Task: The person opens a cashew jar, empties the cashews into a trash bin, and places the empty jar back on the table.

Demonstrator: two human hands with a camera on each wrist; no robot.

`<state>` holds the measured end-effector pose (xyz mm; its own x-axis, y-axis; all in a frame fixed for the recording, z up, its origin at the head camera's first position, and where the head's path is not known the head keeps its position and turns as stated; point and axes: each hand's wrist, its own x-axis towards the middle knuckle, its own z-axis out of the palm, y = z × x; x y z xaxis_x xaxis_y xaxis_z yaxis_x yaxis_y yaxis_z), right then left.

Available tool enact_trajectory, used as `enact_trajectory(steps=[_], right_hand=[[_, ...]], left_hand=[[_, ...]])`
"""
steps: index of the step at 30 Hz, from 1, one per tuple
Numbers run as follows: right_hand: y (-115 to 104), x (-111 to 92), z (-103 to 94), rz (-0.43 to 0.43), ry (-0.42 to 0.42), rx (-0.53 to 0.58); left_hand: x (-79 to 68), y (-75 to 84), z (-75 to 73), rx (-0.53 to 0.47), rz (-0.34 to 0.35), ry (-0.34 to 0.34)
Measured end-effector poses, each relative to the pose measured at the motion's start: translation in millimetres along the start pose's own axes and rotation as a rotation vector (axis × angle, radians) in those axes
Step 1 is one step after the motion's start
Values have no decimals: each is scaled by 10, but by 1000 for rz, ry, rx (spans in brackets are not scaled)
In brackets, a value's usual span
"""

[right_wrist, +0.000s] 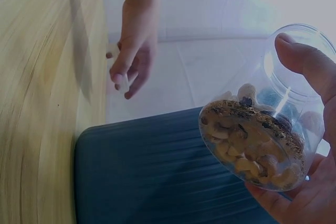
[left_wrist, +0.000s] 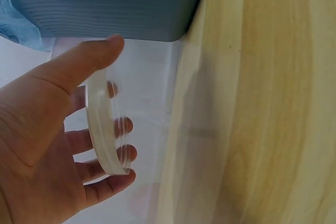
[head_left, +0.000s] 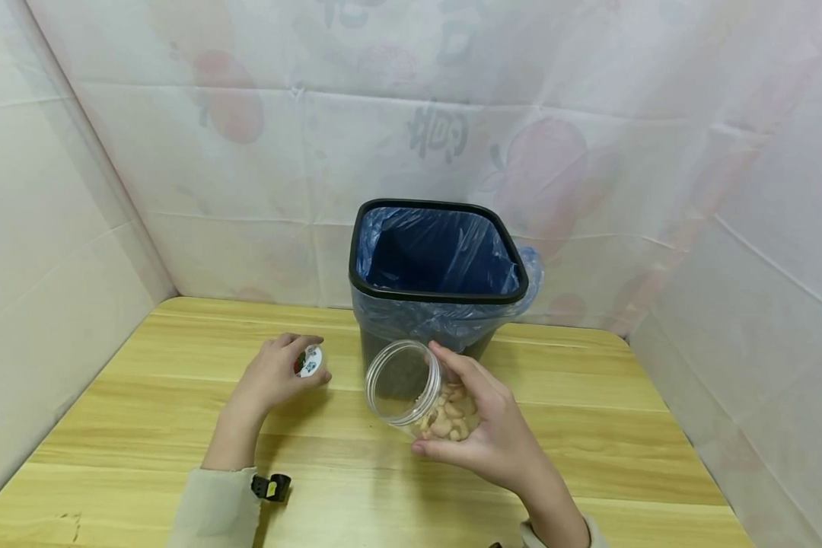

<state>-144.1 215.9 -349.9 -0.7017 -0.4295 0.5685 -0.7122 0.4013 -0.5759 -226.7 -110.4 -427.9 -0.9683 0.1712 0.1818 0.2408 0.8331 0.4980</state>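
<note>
Over the counter (head_left: pixel 144 396), in front of the bin (head_left: pixel 438 295), right hand (head_left: pixel 482 426) grips a clear jar (head_left: pixel 430 384) — thumb on one side, fingers round the other. Jar tilted, open mouth turned left and toward the head view, threads visible at the neck. Pale nuts (head_left: pixel 448 417) lie in the base end and lower side; right wrist view also shows dark crumbs (right_wrist: pixel 247 109) among them. Head view overlaps jar and bin front; can't tell if they touch.

Left hand (head_left: pixel 274 373) pinches a round lid (head_left: pixel 310 361) by its edge, thumb on one side, fingers on the other. Lid sits left of the jar, well apart from it, face white with blue print and a red patch; left wrist view gives it edge-on, pale with a clear rim.

Bin is dark, ribbed, upright at the back of the counter. Blue bag (head_left: pixel 533 275) lines it, folded out over the black rim and bunched at the right. Counter is light wood grain. Behind — white cloth (head_left: pixel 315 152) with faded pink fruit prints. Small black device (head_left: pixel 271 487) at the left sleeve (head_left: pixel 212 508), which is beige.
</note>
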Motion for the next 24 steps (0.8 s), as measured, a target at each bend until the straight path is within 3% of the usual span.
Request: enact_trajectory(steps=[15,24], right_hand=[[-40,0,-11,57,-16,-9],[-33,-6,-3,64,-20,-6]], left_hand=[[-2,-53,59,17,14,-61],[-19,-46,77,30,-27,-125]])
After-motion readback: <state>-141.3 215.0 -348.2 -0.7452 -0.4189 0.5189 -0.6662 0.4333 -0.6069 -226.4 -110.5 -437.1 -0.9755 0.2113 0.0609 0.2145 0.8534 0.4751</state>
